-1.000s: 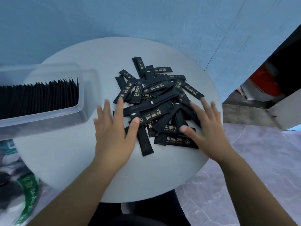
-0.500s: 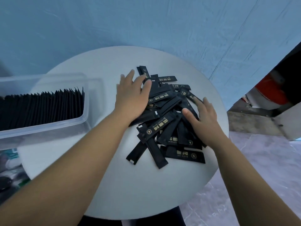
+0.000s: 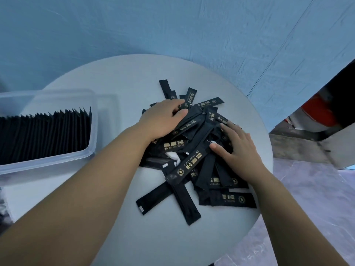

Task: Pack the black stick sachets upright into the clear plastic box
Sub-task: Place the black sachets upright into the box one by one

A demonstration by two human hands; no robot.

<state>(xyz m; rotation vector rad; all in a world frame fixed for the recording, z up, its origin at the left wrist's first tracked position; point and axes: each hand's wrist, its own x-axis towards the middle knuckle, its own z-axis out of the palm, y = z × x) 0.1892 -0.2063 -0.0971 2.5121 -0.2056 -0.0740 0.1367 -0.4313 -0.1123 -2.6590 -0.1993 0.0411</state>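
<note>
Sachets (image 3: 192, 162) — loose pile, box (image 3: 48, 167) alongside

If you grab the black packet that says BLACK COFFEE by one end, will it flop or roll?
Probably neither. The BLACK COFFEE sachet lies straight across the bumpy pile, so it likely stays fairly stiff. It looks flat, so it should not roll. Its smooth film may let it slide off the others when pushed.

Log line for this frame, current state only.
sachet pile: loose on table | left hand: fingers bent over pile's far side | right hand: flat on pile | clear plastic box: part-filled, sachets upright
</note>
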